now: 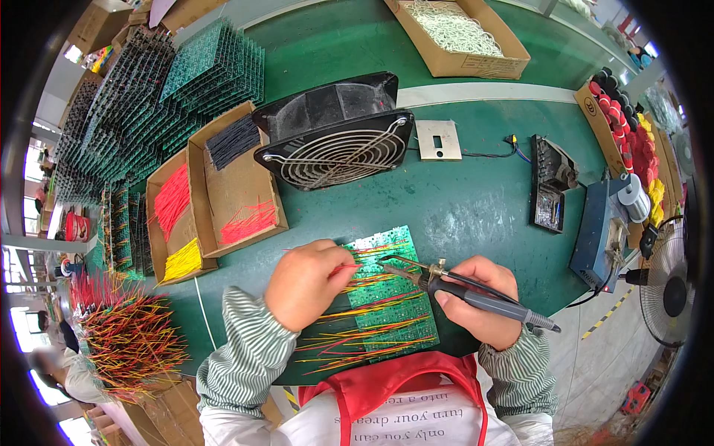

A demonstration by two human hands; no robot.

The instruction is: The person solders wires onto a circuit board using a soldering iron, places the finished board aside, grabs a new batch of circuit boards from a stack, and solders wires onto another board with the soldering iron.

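A green printed circuit board (425, 327) lies on the bench in front of me, with rows of red, yellow and black wires reaching off its left side. My left hand (306, 284) is closed in a pinch on a red wire (354, 266) at the board's upper left. In my right hand (485, 321) is a grey-handled soldering iron (483, 299), with a thin black curved tube fixed alongside. Its tip is over the upper part of the board, close to the wire's end. Whether the tip touches the board I cannot tell.
Beyond my left hand, cardboard trays (280, 215) hold red, yellow and dark wires. A black fan (335, 149) stands behind the board. To the right are a black holder (547, 182) and a blue soldering station (591, 234). Stacked boards (212, 67) and a wire bundle (130, 342) fill the left.
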